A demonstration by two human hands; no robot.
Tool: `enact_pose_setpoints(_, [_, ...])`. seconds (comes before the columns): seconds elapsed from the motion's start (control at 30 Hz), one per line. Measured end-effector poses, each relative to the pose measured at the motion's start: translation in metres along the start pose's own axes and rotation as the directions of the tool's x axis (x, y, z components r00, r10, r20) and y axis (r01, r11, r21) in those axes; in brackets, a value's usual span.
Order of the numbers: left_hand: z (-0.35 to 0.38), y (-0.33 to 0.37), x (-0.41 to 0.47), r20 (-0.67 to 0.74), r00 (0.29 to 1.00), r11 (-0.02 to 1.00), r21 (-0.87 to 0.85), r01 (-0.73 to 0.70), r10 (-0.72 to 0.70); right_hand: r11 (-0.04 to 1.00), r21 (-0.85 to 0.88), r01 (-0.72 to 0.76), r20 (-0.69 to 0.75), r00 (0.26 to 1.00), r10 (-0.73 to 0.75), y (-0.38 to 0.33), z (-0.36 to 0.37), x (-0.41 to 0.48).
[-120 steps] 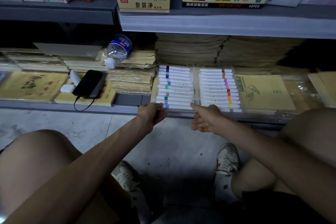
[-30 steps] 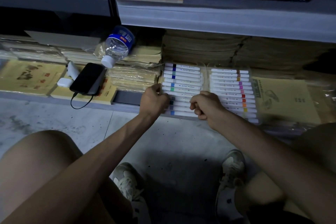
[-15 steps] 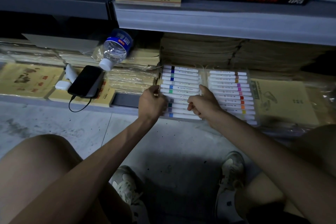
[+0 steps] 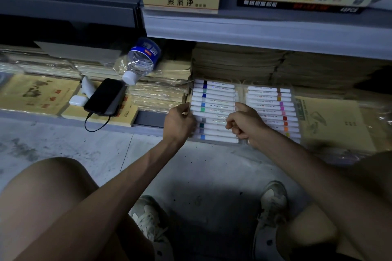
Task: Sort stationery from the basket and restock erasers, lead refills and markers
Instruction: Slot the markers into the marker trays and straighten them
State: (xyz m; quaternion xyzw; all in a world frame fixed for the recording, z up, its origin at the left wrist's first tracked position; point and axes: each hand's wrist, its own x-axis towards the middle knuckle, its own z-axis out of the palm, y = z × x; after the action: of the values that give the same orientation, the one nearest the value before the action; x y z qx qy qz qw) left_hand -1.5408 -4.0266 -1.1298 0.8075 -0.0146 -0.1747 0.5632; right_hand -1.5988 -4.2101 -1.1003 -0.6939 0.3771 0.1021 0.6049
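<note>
The left hand [image 4: 179, 122] gripped the near-left edge of a clear marker case [image 4: 214, 110], fingers curled round it, while the right hand [image 4: 246, 124], loosely fisted, pressed on its right side. A second marker case [image 4: 273, 108] lay just beyond the right hand. Markers seemed shelved; the basket wasn't visible, so what remained was unclear.
</note>
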Motion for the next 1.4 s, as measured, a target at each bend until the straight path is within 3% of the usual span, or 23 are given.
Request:
enact_pose_setpoints(0.2, [-0.001,-0.004,-0.007,0.002,1.000,0.998,0.064,-0.018,0.018,0.999,-0.047,-0.004,-0.042,0.999,0.002,0.015,-0.003,-0.014])
enact_pose_setpoints(0.33, [-0.004,-0.011,-0.015,-0.014,0.997,0.997,0.037,0.075,-0.074,0.999,-0.047,-0.009,-0.017,1.000,0.009,0.025,-0.005,-0.026])
enact_pose_setpoints(0.7, [-0.008,-0.008,-0.029,-0.022,0.995,0.994,0.062,0.094,-0.093,0.982,0.181,-0.060,-0.001,0.998,0.061,0.027,0.002,-0.035])
enact_pose_setpoints(1.13, [-0.009,-0.003,-0.034,0.013,0.994,0.993,0.048,0.109,-0.109,0.999,-0.032,-0.016,0.006,1.000,0.016,0.027,-0.011,-0.036])
enact_pose_setpoints(1.4, [-0.004,-0.001,-0.042,-0.020,0.987,0.987,-0.006,0.161,-0.161,0.995,0.088,-0.035,0.023,0.999,0.033,0.033,-0.002,-0.045])
